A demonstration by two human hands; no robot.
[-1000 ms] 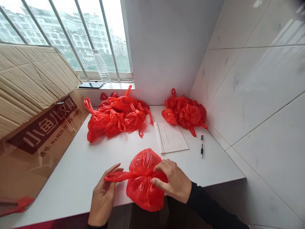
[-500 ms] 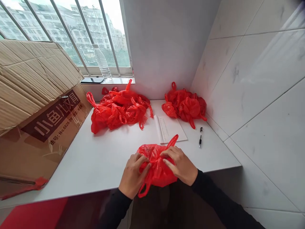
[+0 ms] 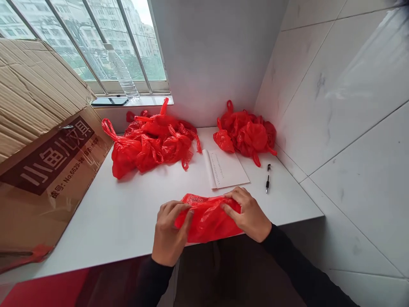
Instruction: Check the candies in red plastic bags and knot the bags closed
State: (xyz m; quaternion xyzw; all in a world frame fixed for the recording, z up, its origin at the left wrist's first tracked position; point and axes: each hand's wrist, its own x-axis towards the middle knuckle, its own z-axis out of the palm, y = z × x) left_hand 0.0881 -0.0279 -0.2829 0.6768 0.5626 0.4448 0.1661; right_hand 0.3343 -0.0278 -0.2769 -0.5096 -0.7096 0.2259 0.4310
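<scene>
White tabletop (image 3: 128, 217) under a barred window (image 3: 86, 42), as I see it: cardboard box (image 3: 47, 213) far left, heap of red bags (image 3: 150, 147) back left, left hand (image 3: 171, 232) pinching the left end of a red bag (image 3: 211, 221) at the front edge, notepad (image 3: 228, 168) behind it, right hand (image 3: 251, 213) pinching its right end, second heap (image 3: 246, 132) back right, then black pen (image 3: 267, 184), tiled wall (image 3: 358, 106)

Cardboard box (image 3: 60, 187) — "小鱼儿文具", "货号: No.6629-36"; notepad (image 3: 226, 169) lines — too small to read.
</scene>
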